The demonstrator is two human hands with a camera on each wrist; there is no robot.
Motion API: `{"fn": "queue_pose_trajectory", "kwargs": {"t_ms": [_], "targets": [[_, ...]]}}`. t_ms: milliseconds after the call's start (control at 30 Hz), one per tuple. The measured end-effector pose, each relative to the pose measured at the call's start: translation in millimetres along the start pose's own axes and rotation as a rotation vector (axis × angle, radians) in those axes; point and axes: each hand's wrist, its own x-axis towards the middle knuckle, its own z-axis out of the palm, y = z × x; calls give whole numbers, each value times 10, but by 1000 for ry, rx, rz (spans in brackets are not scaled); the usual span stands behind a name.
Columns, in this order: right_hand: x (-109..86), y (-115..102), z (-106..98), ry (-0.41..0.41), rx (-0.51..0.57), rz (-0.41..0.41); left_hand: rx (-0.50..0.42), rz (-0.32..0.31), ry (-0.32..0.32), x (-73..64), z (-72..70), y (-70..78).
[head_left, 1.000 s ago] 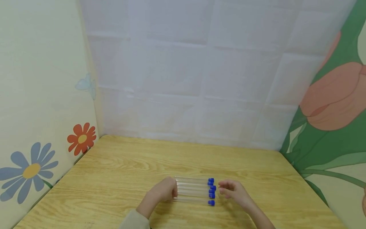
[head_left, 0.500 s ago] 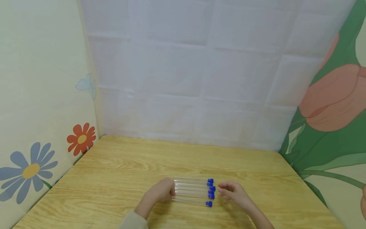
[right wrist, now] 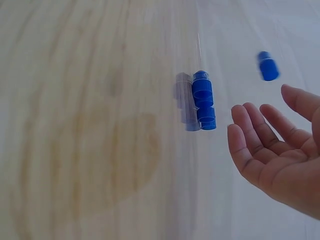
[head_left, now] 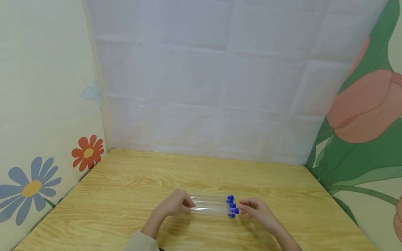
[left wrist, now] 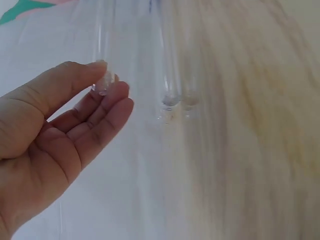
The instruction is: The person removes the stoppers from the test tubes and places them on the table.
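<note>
Several clear test tubes (head_left: 208, 199) with blue caps lie side by side on the wooden table, caps toward the right. My left hand (head_left: 176, 203) pinches one test tube (left wrist: 102, 42) by its rounded end, between thumb and fingertips. That tube is raised over the others, as the left wrist view shows. Its blue cap (right wrist: 268, 67) hangs near the fingertips of my right hand (right wrist: 280, 145), well apart from the resting caps (right wrist: 203, 95). My right hand holds nothing; its fingers are loosely bent just right of the caps.
The wood-grain table (head_left: 141, 174) is backed by a creased white sheet (head_left: 204, 87). A flower-printed panel (head_left: 47, 104) stands along the left side, and a tulip-printed panel (head_left: 361, 146) along the right.
The nearest test tube, earlier lying apart at the front of the row, has been lifted by my left hand and moved over the others. My right hand has stayed almost still.
</note>
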Motion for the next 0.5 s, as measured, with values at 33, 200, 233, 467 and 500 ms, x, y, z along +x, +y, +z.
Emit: {"fn": "queue_pose_trajectory", "kwargs": {"t_ms": [33,200,233,467,500], "targets": [[2,1,-3,4,4,-4,-22,2,6,3,-14,6],[6,-5,-11,17,24,5,-92,25,51,1,-69,60],[5,-6,-12,14,25,6,-112,30,59,-4,-76,73],[-14,-14,-8,-9,16,3,-175,27,108,-16,-140,170],[-14,-16,-7,-5,16,7,-176,26,111,-15,-150,180]]}}
